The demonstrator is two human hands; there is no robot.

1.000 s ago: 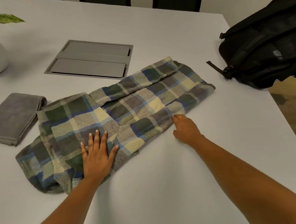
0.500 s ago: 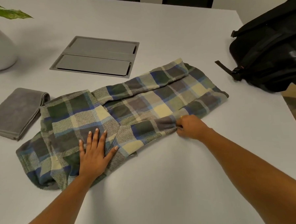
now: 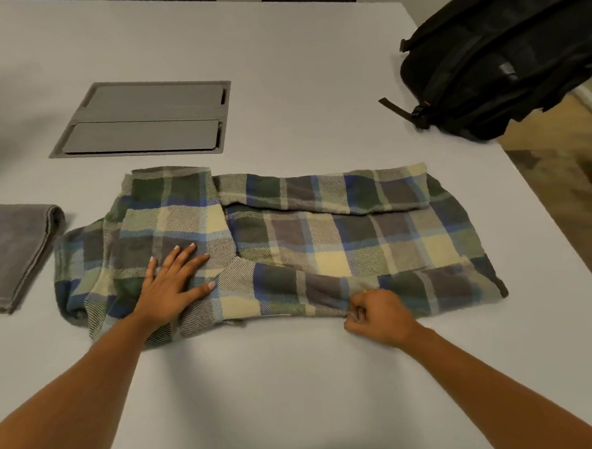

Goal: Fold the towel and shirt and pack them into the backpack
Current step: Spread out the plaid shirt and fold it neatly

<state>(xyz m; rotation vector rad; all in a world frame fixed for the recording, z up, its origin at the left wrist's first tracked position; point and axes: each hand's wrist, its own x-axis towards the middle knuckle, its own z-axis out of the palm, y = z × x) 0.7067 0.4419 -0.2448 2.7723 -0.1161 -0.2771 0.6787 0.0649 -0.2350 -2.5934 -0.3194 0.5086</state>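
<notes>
Already the towel (image 3: 15, 252) lies folded at left; the shirt (image 3: 322, 236), in the middle, is half folded. The left hand (image 3: 171, 285) presses flat on it, the right hand (image 3: 375, 316) seems to pinch its near hem. The backpack (image 3: 491, 59) waits far right, nothing packed yet

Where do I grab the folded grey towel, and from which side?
Probably grip the grey towel at its rounded far-end fold, from the far side. The layers join there; the near end shows loose stacked edges, and the shirt crowds its right.
</notes>
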